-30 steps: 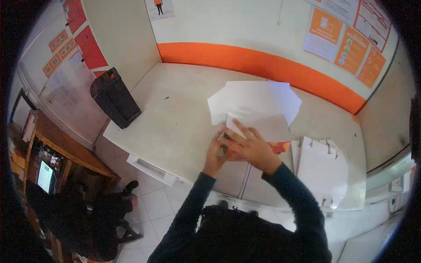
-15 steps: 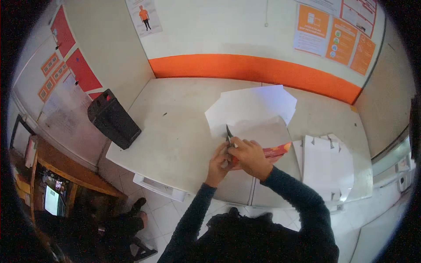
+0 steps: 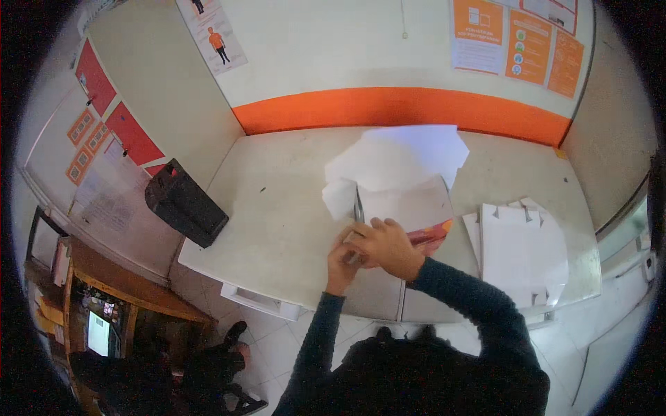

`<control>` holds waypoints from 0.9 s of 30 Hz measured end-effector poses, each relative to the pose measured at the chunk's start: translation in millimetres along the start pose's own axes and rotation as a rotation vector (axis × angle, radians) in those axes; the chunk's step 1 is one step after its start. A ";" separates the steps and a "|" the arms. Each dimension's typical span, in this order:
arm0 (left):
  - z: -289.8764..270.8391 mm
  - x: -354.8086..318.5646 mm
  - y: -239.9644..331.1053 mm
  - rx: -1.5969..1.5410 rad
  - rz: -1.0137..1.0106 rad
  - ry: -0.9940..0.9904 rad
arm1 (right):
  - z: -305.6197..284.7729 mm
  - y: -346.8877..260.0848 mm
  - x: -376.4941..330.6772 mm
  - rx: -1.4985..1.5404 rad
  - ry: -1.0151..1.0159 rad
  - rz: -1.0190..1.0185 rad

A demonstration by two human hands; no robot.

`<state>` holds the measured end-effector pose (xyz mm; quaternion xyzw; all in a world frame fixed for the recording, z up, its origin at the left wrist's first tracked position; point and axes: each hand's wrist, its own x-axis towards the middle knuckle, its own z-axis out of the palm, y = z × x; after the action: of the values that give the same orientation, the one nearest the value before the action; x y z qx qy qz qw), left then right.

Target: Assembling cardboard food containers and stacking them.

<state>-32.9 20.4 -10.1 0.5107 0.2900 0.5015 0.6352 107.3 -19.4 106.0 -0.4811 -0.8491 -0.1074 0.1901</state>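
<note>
Both of my hands meet over the near edge of a folded card sheet, white inside with a red and orange printed strip (image 3: 431, 238). Narrow pointed blades, like those of scissors (image 3: 359, 206), stick up from between my fingers toward the far side. My left hand (image 3: 341, 263) is closed low around the grip end, which is mostly hidden. My right hand (image 3: 390, 247) reaches across from the right, its thumb and fingers curled at the base of the blades. The white sheet (image 3: 399, 163) spreads out beyond my hands, with a cut flap (image 3: 340, 197) beside the blades.
White cut card pieces (image 3: 522, 253) lie stacked on the table's right side. A black open-topped holder (image 3: 186, 204) leans at the left table edge. A drawer (image 3: 260, 301) juts out below the front. At lower left a person in dark clothes sits by a wooden desk (image 3: 132, 291) with a lit screen.
The view has shifted slightly. The blades now point straighter away from me, and my right hand covers more of their base. The flap left of the blades stands out more from the sheet.
</note>
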 end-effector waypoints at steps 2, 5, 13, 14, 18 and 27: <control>0.4 0.3 1.7 -0.041 -0.008 0.017 | 3.4 2.1 -2.8 0.047 -0.091 0.027; 1.3 1.7 2.9 -0.013 0.093 -0.044 | 9.9 4.3 -8.4 0.013 -0.025 0.002; 0.6 -3.7 -8.1 0.145 0.230 -0.092 | 20.4 0.4 -10.6 0.084 0.112 -0.148; 0.7 -4.9 -7.1 0.107 0.251 -0.100 | 18.1 5.9 -13.0 0.121 0.161 -0.209; 13.8 -11.6 13.0 0.014 0.098 0.253 | 9.7 20.6 -74.0 0.221 0.510 -0.024; 129.9 17.3 84.7 1.328 0.833 -0.497 | 77.7 60.3 -149.1 0.433 0.708 0.539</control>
<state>58.3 -12.0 112.3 0.9422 0.1638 0.2923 0.0082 211.3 -75.7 -27.9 -0.5669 -0.5807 -0.0324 0.5834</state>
